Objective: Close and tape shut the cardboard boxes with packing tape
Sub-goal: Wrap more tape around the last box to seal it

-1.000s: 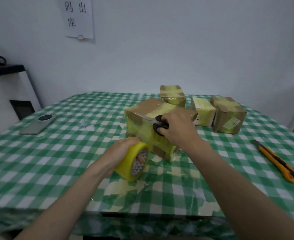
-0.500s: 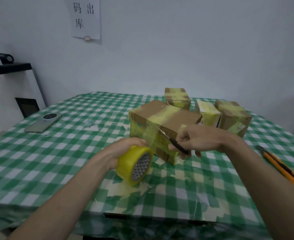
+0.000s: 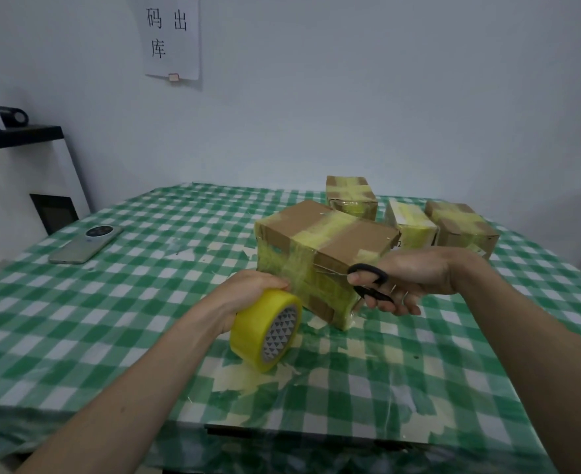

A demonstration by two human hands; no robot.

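A large cardboard box (image 3: 330, 234), closed and banded with yellow tape, sits mid-table. My left hand (image 3: 248, 289) grips a yellow tape roll (image 3: 265, 328) just in front of the box's near side; a strip of tape runs from the roll up onto that side. My right hand (image 3: 409, 278) holds black-handled scissors (image 3: 368, 280) with fingers through the loops, blades pointing left against the box's front face near the strip. Three smaller taped boxes (image 3: 350, 196) (image 3: 410, 224) (image 3: 462, 230) stand behind.
A phone (image 3: 85, 244) lies on the green checked tablecloth (image 3: 128, 302) at the left. Yellow tape scraps stick to the cloth near the front edge (image 3: 248, 378). A white cabinet (image 3: 25, 176) stands at the far left, the wall close behind the table.
My right hand came off the box top and dropped to its front right side, turning the scissors so the blades point left at the tape strip. The tape roll stayed low in front.
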